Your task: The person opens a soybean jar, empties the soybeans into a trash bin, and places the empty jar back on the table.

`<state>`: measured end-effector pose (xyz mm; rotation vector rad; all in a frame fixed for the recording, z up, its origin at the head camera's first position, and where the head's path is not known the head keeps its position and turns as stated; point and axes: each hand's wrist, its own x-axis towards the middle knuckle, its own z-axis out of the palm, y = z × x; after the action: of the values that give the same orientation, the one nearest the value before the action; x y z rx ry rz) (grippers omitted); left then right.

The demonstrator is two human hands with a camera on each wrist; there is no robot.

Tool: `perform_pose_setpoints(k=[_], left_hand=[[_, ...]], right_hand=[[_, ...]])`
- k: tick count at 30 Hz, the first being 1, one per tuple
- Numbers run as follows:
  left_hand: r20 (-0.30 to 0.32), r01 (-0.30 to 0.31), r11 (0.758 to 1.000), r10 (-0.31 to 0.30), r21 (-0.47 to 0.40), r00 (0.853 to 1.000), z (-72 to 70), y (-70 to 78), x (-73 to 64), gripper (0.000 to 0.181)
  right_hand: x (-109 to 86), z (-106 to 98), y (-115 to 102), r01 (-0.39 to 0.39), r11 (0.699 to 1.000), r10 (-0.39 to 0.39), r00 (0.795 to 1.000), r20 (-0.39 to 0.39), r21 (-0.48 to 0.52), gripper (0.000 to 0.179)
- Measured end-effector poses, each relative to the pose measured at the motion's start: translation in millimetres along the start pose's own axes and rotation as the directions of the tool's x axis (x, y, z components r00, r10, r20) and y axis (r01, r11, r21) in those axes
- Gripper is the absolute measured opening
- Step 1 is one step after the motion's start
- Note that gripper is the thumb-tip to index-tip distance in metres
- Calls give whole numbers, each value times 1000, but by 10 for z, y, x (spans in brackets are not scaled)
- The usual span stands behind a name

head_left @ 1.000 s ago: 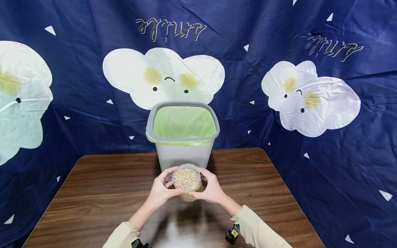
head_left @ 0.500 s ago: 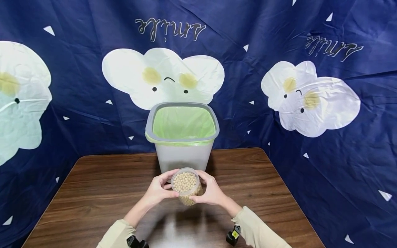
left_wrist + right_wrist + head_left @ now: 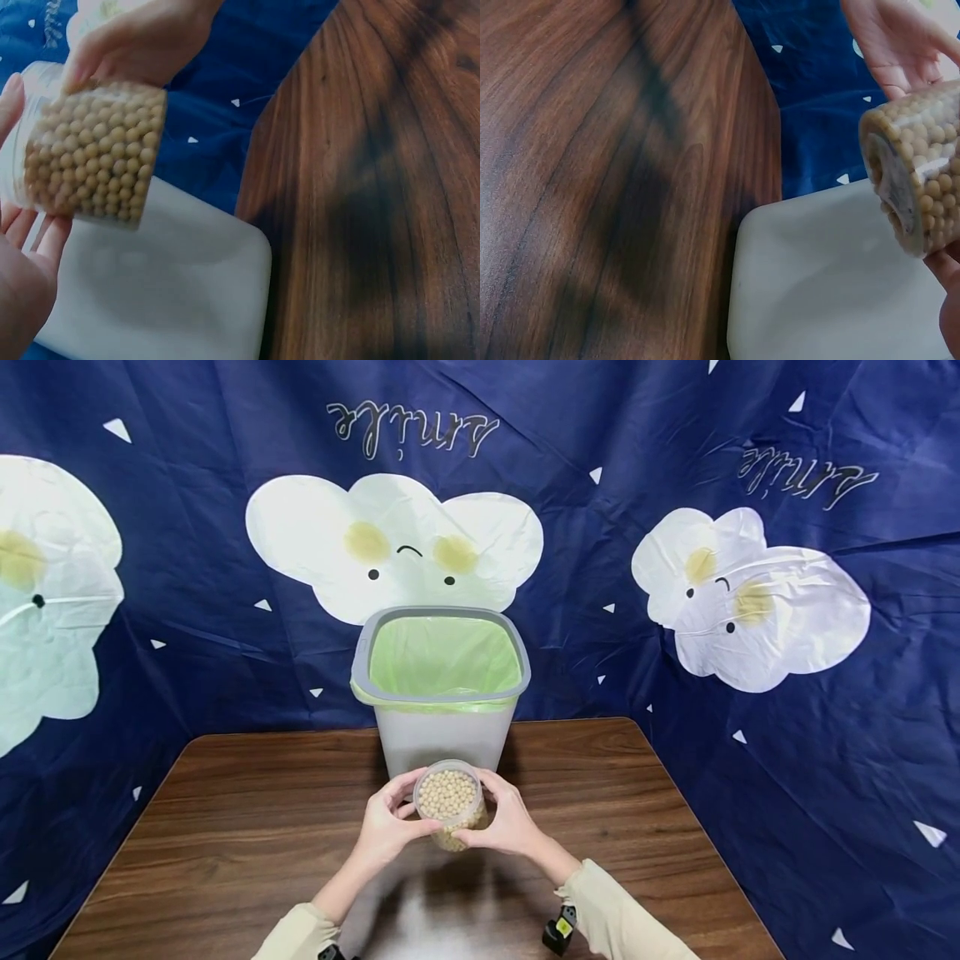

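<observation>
Both hands hold a clear plastic jar [image 3: 448, 800] filled with small round beige balls that look like soybeans. My left hand [image 3: 382, 822] grips its left side, thumb across the front near the rim. From the right, my right hand [image 3: 512, 818] grips it with the thumb lower on the front. The mouth faces up toward the head camera, and no lid shows on it. In the left wrist view the jar [image 3: 101, 154] is raised above the table. A whitish patch marks the base of the jar [image 3: 900, 187] in the right wrist view.
Just beyond the hands stands a light grey trash bin [image 3: 442, 735] with a darker rim and a green liner bag [image 3: 446, 656]. It stands on a brown wooden table [image 3: 600, 793]. A dark blue curtain [image 3: 585, 552] with white clouds hangs around the table.
The jar dipped slightly toward me, then came back up a little. My left thumb drew back toward the jar's edge, then reached across its front again. The bin has not moved.
</observation>
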<state>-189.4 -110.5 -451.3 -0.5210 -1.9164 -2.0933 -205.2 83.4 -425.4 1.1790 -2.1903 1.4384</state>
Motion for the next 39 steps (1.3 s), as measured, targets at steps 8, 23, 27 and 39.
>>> perform_pose_setpoints(k=[8,23,27,39], left_hand=[[-99,-27,999,30,35,995,96,-6,15,65],[-153,5,997,7,79,988,74,61,45,62],[-149,-18,999,25,49,988,36,86,49,63],[-159,-100,995,99,-3,982,-288,133,34,61]], right_hand=[[-6,44,9,-26,999,22,996,-87,-34,69],[-2,80,35,-10,999,3,992,-123,-51,67],[-16,78,37,14,997,-23,991,-130,-71,68],[-21,5,31,17,997,-26,993,-113,-74,73]])
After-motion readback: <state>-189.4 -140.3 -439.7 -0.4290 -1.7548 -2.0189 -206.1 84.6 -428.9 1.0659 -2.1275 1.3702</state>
